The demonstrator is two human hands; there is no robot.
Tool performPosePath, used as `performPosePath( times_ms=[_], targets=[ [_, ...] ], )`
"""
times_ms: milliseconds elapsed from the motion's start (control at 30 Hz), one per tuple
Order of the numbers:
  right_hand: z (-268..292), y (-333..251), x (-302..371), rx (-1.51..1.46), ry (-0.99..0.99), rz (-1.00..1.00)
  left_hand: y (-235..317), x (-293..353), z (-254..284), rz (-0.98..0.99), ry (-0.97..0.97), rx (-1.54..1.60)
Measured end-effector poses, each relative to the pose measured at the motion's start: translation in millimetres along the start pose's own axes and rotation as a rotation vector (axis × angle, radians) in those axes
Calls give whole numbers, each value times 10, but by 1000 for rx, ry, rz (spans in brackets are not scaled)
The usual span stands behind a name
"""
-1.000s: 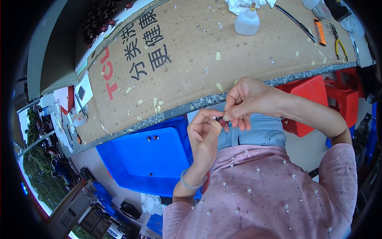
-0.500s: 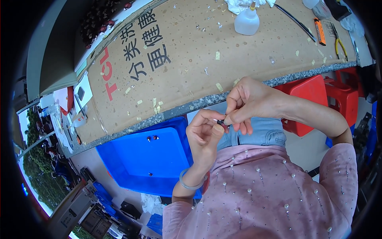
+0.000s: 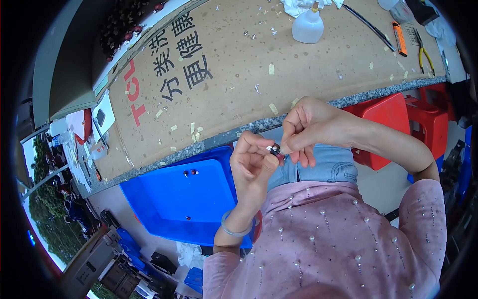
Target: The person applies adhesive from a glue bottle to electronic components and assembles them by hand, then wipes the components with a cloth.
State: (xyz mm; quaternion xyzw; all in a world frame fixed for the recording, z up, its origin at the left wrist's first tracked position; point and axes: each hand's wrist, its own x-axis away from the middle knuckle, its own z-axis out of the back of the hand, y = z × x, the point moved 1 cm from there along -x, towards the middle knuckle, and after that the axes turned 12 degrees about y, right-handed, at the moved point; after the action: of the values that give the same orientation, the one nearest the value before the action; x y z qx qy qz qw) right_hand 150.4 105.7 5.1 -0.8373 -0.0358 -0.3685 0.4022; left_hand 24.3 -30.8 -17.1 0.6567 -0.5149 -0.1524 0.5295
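In front of my lap, my left hand point(image 3: 251, 167) pinches a small dark red and black part point(image 3: 277, 151) with a white bit at its upper left. The piece is too small to name more closely. My right hand point(image 3: 311, 130) meets it from the other side, thumb and index finger closed at its right edge. Fingertips of both hands cover some of the part. Left of my hands, below the table edge, a blue plastic tub point(image 3: 174, 199) holds several small dark red pieces point(image 3: 190, 173) like it.
Brown cardboard point(image 3: 234, 65) covers the stone-edged table. On it are scraps of yellow tape, a squat translucent bottle point(image 3: 307, 27), an orange cutter point(image 3: 400, 39) and yellow-handled pliers point(image 3: 425, 55). A heap of dark red pieces point(image 3: 122, 30) lies far left. Red stools point(image 3: 381, 112) stand at right.
My left hand has shifted slightly left and up, and its fingers have opened a little around the part. More of the part's dark red and white shows. The right hand has barely moved.
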Motion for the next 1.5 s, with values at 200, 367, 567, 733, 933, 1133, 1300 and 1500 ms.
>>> performPosePath(
  times_ms=[200,367,567,733,933,1133,1300,1500],
  targets=[
    [-22,-5,45,38,19,5,-3,-22,65,-44,-39,-87],
    [-107,48,54,46,74,39,67,-30,66,-140,-8,-121],
    [-240,224,39,-201,223,222,135,-46,-34,-343,175,-302],
    [-281,284,7,-286,230,279,65,-50,32,-454,205,-269],
    [-326,285,15,-391,294,216,52,-44,-46,-472,173,-282],
    [-341,341,-4,-354,299,242,81,-60,-63,-445,166,-297],
    [-319,260,23,-274,283,261,80,-68,-26,-436,184,-304],
    [-215,239,85,-180,329,348,-20,-108,73,-634,208,-323]
  ],
)
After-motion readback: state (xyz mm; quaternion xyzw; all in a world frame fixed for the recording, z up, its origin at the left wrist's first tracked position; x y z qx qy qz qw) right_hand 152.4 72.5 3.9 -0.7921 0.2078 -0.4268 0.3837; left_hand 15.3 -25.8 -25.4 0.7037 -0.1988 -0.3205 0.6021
